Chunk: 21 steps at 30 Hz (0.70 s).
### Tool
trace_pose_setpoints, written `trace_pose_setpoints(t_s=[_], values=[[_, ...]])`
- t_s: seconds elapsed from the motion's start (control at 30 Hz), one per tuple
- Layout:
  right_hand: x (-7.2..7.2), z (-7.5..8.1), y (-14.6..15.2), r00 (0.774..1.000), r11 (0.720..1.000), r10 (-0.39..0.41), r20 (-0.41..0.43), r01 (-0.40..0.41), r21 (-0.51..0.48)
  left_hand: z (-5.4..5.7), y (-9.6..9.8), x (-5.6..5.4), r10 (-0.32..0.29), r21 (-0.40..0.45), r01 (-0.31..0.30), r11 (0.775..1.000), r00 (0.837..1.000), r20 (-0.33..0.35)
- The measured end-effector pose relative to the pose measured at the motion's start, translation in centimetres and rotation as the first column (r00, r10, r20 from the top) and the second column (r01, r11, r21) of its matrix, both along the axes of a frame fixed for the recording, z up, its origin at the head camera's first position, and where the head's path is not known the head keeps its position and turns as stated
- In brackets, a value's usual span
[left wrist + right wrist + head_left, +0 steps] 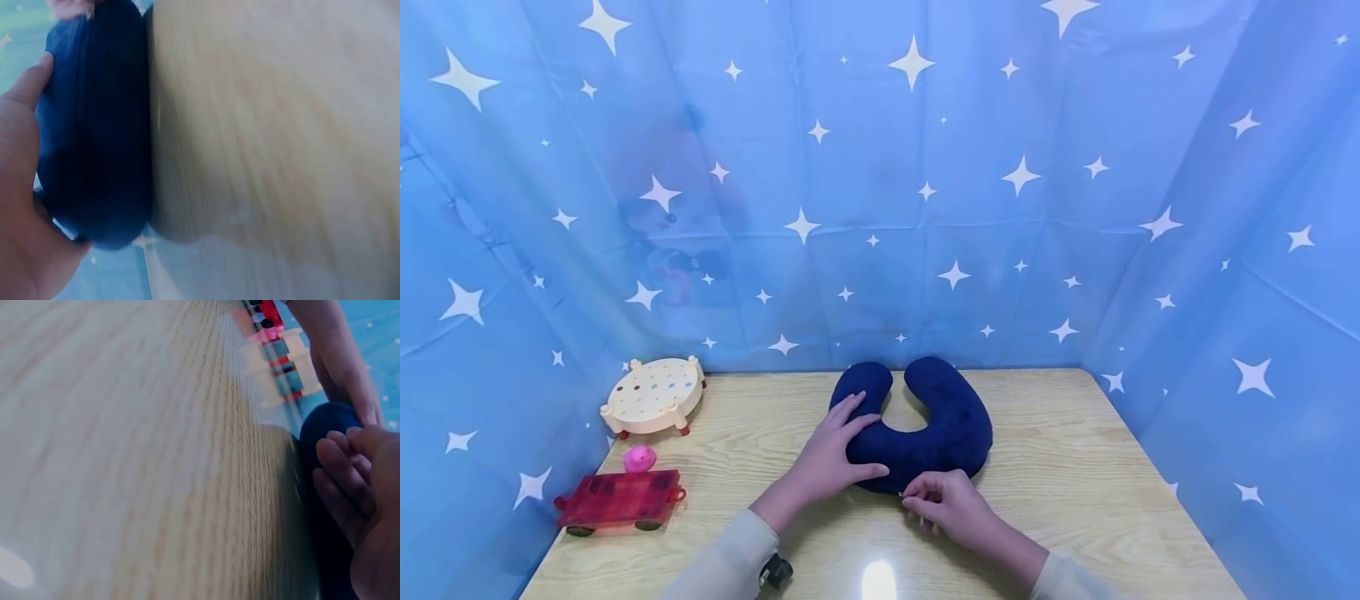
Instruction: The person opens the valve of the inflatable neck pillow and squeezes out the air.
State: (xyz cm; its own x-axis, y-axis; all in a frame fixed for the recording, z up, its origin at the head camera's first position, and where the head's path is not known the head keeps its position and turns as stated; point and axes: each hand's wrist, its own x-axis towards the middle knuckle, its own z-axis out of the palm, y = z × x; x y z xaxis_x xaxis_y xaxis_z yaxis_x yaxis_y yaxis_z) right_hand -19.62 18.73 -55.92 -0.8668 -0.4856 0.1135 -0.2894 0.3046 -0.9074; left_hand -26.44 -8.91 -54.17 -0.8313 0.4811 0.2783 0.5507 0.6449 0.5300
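A navy blue U-shaped neck pillow (953,417) lies on the table with its opening toward the back curtain. My left hand (829,454) rests on the pillow's left arm, its fingers spread over the top and its thumb along the near edge. At the near edge of the curve, my right hand (951,507) pinches a small metal zipper pull (90,10) between thumb and forefinger. In the left wrist view a zipper seam (82,75) runs along the pillow's side. The other right fingers (340,472) curl loosely beside the fabric.
At the table's left stand a cream round pegged stool-like toy (655,396), a small pink toy (640,458) and a red see-through toy cart (621,498) with dark wheels. The wooden table (1075,483) meets blue star-patterned curtains (880,167) at the back and sides.
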Motion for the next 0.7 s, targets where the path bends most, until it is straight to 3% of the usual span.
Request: trace_pose_setpoints(t_s=[0.2,0.43,0.7], values=[[0.1,0.0,-0.1,1.0,1.0,0.011,-0.022,-0.011,-0.027,0.1,-2.1,-1.2,-0.007,0.02,0.005,1.0,0.997,0.078],[0.3,0.2,-0.4,1.0,1.0,0.01,-0.015,-0.011,-0.018,-0.9,-3.3,-2.7,-0.054,0.087,0.041,0.995,0.986,0.155],[0.7,0.1,-1.2,0.998,0.999,-0.03,-0.05,0.029,-0.036,-1.1,-3.1,-3.0,0.003,0.076,-0.018,0.997,0.979,0.204]])
